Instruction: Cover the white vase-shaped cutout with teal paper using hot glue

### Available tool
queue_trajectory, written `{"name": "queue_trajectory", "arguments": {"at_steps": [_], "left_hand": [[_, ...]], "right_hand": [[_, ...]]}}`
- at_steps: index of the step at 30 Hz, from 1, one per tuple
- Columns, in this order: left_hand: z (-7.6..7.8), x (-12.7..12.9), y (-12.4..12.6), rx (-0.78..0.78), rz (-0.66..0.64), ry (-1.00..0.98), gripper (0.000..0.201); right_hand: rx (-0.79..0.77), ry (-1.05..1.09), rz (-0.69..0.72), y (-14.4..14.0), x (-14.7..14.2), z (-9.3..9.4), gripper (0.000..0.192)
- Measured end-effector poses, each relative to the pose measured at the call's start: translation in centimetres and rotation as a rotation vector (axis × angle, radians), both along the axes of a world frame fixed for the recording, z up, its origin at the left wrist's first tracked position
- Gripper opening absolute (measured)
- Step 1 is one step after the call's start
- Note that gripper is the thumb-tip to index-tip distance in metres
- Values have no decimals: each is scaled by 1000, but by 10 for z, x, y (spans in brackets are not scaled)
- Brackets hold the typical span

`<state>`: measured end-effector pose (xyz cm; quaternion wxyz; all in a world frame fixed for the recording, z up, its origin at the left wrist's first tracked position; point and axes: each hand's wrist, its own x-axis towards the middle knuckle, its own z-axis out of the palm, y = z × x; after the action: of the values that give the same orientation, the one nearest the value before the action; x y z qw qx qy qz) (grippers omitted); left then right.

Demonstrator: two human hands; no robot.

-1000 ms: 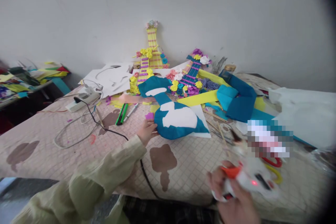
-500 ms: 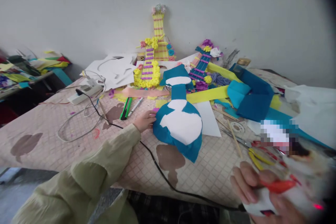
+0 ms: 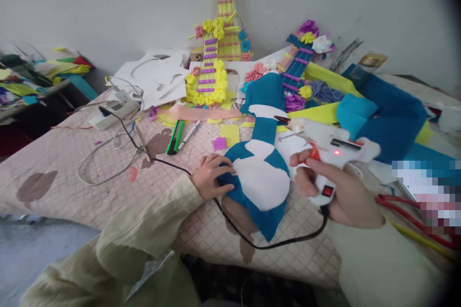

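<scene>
In my right hand (image 3: 351,196) is a white hot glue gun (image 3: 327,141), with fingers wrapped round its handle and an orange trigger. Its red light glows, and its dark nozzle points left, over the neck of the guitar-shaped cutout. That white cutout (image 3: 264,175) lies on the table, partly covered by blue crepe paper (image 3: 264,220) around its edges. My left hand (image 3: 214,176) rests on the blue paper at the left of the round body, its fingers spread. A black cord (image 3: 284,242) runs from the gun's handle across the table, passing near my left hand.
A green box cutter (image 3: 175,137) and a white pen (image 3: 189,135) lie left of the cutout. Further left is a white power strip (image 3: 113,115) with cables. Decorated paper guitars (image 3: 207,69) lean at the wall. Blue crepe paper (image 3: 392,110) is heaped at right.
My right hand has lifted the glue gun from the lower right to beside the cutout's neck. My left hand has shifted further onto the blue paper, its fingers spreading. The camera view has tilted down.
</scene>
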<state>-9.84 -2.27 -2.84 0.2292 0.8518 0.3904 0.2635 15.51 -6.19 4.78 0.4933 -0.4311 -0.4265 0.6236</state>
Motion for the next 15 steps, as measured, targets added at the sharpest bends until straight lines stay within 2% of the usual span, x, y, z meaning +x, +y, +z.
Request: {"name": "queue_trajectory", "arguments": {"at_steps": [5,10,15], "left_hand": [[-7,3,0,9,18,-15,20],[-8,4,1,1,46,-26,10],[-6,6,2,-5,53,-68,7]], "right_hand": [[-38,-115,134,26,-2,-21,21],[-153,-150,221,28,12,-41,25],[-260,-235,246,27,20,-46,29]]}}
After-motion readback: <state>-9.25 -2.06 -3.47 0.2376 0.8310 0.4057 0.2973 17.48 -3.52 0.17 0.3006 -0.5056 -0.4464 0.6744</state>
